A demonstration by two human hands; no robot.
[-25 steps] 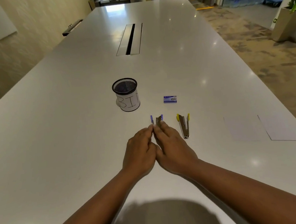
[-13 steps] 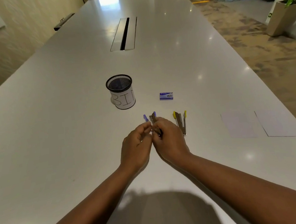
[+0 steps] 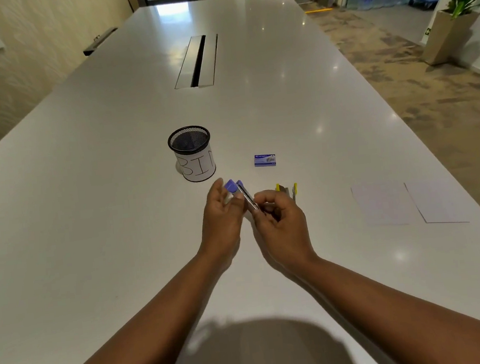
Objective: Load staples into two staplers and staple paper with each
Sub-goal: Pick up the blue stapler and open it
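Note:
The small purple stapler is lifted off the white table, tilted, with its metal rail showing. My left hand holds its purple end, with some fingers spread. My right hand pinches the rail's near end. The yellow stapler lies open on the table just beyond my right hand, partly hidden by it. A blue staple box lies farther back. Two white paper sheets lie at the right.
A black mesh cup with a white label reading "BIN" stands behind my left hand. A cable slot runs along the table's centre. Carpet and a planter are beyond the right edge.
Both hands have lifted the purple stapler off the table and turned it. My left fingers have spread apart; my right hand has drawn back toward the rail's near end.

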